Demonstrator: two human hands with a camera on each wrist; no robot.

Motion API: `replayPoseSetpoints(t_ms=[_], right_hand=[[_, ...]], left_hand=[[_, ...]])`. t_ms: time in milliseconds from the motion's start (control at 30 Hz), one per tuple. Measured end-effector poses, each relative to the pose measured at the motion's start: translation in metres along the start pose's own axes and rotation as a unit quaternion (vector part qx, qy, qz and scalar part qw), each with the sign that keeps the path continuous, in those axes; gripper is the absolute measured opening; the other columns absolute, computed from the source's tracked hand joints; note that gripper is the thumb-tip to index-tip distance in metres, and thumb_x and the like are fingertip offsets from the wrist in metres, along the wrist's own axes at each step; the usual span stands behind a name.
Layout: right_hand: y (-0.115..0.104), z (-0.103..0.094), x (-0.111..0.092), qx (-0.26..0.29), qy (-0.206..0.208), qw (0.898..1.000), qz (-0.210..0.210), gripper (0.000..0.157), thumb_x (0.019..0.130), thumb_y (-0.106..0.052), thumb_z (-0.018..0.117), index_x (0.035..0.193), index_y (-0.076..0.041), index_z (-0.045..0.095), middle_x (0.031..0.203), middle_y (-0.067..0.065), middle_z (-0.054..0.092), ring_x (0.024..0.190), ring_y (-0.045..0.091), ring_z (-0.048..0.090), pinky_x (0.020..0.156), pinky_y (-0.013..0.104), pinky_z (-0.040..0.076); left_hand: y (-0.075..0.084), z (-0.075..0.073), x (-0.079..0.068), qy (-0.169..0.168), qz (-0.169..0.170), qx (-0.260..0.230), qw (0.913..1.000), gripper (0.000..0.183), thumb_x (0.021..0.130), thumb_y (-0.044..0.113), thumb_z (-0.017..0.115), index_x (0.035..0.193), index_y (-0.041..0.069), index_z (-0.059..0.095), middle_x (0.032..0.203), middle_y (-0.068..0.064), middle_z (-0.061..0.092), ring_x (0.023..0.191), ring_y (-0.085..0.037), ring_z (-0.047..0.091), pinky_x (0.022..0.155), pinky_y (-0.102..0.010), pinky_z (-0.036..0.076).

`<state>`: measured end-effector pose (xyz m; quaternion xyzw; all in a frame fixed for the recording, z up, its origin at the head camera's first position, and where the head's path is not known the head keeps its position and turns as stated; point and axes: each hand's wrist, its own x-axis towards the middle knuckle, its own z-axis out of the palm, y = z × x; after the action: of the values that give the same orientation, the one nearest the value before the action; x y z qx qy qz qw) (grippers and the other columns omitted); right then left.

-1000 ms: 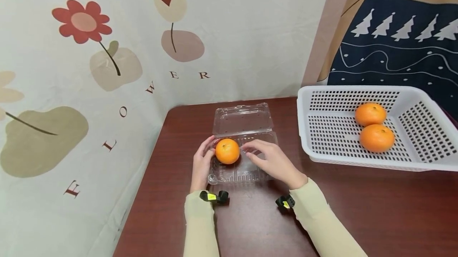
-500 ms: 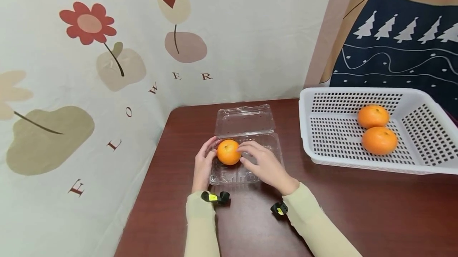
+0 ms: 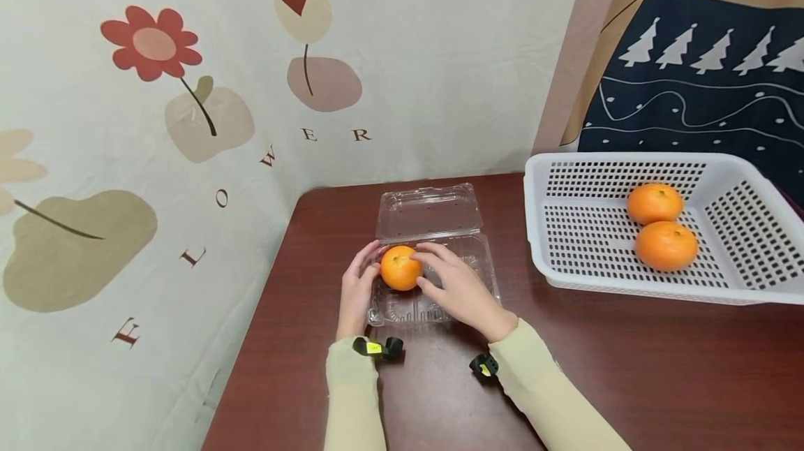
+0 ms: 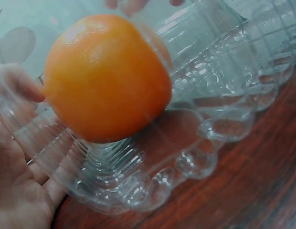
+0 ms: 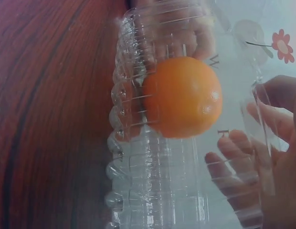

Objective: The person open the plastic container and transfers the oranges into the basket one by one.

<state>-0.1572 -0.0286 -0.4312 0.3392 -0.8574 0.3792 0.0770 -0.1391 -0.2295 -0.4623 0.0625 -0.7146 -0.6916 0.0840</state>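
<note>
In the head view, a clear plastic clamshell container lies on the table with its lid folded back. An orange sits in its left part. My left hand holds the container's left wall, the thumb over the rim beside the orange. Through the clear wall, the left wrist view shows the fingers outside it. My right hand is over the container, fingers loosely bent at the orange's right side. In the right wrist view, those fingers appear apart from the orange.
A white perforated basket stands to the right with two oranges in it, the nearer orange against the farther orange. A printed cloth hangs behind the reddish-brown table.
My right hand has moved left, from beside the orange to close at its right side. The left hand has kept its hold on the container. The orange stays in the left part.
</note>
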Motion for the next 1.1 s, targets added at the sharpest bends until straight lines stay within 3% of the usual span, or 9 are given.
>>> replayPoseSetpoints(t_ms=[167, 600, 900, 1100], right_hand=[[-0.001, 0.004, 0.001, -0.024, -0.025, 0.999, 0.002, 0.046, 0.082, -0.025, 0.061, 0.126, -0.017, 0.051, 0.137, 0.003, 0.038, 0.121, 0.019, 0.039, 0.096, 0.041, 0.036], [-0.007, 0.014, 0.004, -0.034, -0.058, 0.998, 0.013, 0.051, 0.083, -0.029, 0.060, 0.131, -0.018, 0.046, 0.143, 0.002, 0.029, 0.124, 0.021, 0.035, 0.095, 0.040, 0.037], [-0.005, 0.015, 0.003, -0.026, -0.098, 0.995, -0.006, 0.059, 0.083, -0.032, 0.058, 0.136, -0.015, 0.039, 0.146, 0.005, 0.021, 0.130, 0.023, 0.025, 0.098, 0.042, 0.033], [-0.005, 0.016, 0.002, -0.025, -0.091, 0.996, 0.004, 0.060, 0.081, -0.033, 0.060, 0.135, -0.017, 0.039, 0.142, 0.005, 0.025, 0.125, 0.022, 0.031, 0.094, 0.039, 0.038]], left_hand=[[-0.012, -0.002, 0.006, 0.006, 0.008, 0.008, 0.9999, 0.036, 0.092, 0.014, 0.045, 0.125, 0.026, 0.051, 0.121, 0.004, 0.055, 0.113, -0.010, 0.048, 0.099, -0.032, 0.033], [-0.014, -0.003, 0.005, 0.010, 0.013, 0.016, 0.9997, 0.037, 0.091, 0.015, 0.046, 0.127, 0.025, 0.050, 0.122, 0.004, 0.054, 0.113, -0.012, 0.048, 0.098, -0.034, 0.035], [0.003, 0.000, 0.000, 0.006, -0.004, 0.008, 0.9999, 0.039, 0.090, 0.009, 0.045, 0.129, 0.016, 0.048, 0.123, 0.000, 0.054, 0.113, -0.014, 0.048, 0.098, -0.034, 0.034], [0.011, 0.002, -0.004, 0.001, 0.005, 0.015, 0.9999, 0.040, 0.090, 0.006, 0.044, 0.130, 0.012, 0.046, 0.124, -0.006, 0.053, 0.115, -0.017, 0.047, 0.097, -0.034, 0.035]])
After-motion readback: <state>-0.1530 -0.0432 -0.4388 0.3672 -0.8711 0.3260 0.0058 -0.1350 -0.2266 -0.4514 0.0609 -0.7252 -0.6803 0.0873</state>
